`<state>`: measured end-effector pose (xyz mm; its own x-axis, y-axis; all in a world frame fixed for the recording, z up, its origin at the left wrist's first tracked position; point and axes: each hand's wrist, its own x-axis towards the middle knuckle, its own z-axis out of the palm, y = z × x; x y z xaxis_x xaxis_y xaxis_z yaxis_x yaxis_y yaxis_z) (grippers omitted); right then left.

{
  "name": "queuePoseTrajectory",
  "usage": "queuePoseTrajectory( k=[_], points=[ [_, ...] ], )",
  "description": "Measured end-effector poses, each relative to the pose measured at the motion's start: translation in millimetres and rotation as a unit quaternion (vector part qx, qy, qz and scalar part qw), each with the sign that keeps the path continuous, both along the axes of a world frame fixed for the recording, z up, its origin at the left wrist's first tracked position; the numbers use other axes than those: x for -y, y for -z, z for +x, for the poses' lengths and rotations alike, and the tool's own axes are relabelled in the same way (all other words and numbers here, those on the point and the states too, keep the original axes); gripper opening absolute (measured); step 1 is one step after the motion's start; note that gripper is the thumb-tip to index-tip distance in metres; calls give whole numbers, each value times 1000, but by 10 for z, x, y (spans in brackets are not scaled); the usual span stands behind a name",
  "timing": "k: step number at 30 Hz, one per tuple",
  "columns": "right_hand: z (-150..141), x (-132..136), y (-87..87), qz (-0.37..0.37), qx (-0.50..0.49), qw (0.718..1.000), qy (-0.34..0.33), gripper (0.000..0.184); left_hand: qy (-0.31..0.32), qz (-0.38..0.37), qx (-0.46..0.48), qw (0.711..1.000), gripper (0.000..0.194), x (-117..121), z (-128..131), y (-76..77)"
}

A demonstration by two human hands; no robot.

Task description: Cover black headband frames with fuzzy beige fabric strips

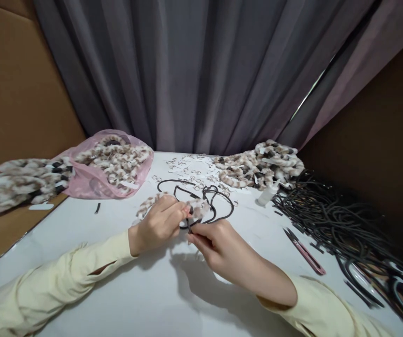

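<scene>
Near the middle of the table, my left hand is closed on a fluffy white-and-brown band, which shows on both sides of the fist. Just below and to the right, my right hand pinches a short dark end, apparently of black cord, that runs up to the left fingertips. Whether this end joins the looped black cord lying behind the hands cannot be made out. The fingers partly hide the spot where band and dark end meet.
Fluffy bands fill a pink bag, with more piled at left and back right. Small metal rings lie scattered behind. At right are a small bottle, pink-handled snips and a heap of black cords.
</scene>
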<state>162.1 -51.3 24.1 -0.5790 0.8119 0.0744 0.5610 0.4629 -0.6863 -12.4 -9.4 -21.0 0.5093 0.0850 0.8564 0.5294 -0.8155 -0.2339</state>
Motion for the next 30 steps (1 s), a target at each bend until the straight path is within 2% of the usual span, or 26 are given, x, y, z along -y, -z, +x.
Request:
queuePoseTrajectory(
  k=[6,9,11,13,17,22,26,30],
  points=[
    [64,92,-39,64,68,995,-34,30,28,10,-11,1000,13,-2,2,-9],
    [96,117,-23,104,91,990,-19,16,73,-17,15,997,23,-18,-25,-30],
    [112,141,-17,138,102,985,5,7,77,-39,36,996,29,-13,-41,-71],
    [119,179,-23,177,109,978,9,11,60,-42,36,997,31,-2,-53,-115],
    [110,265,-58,243,143,959,-29,21,49,-15,-5,999,26,-7,-69,-134],
    [92,312,-75,362,158,917,-46,28,53,1,-19,998,20,-10,-55,-118],
    [93,349,-74,390,163,905,-41,26,54,-28,-15,998,22,38,-19,-164],
    [115,345,-100,390,160,906,-36,25,67,-38,-37,996,26,42,-5,-135]
  ],
)
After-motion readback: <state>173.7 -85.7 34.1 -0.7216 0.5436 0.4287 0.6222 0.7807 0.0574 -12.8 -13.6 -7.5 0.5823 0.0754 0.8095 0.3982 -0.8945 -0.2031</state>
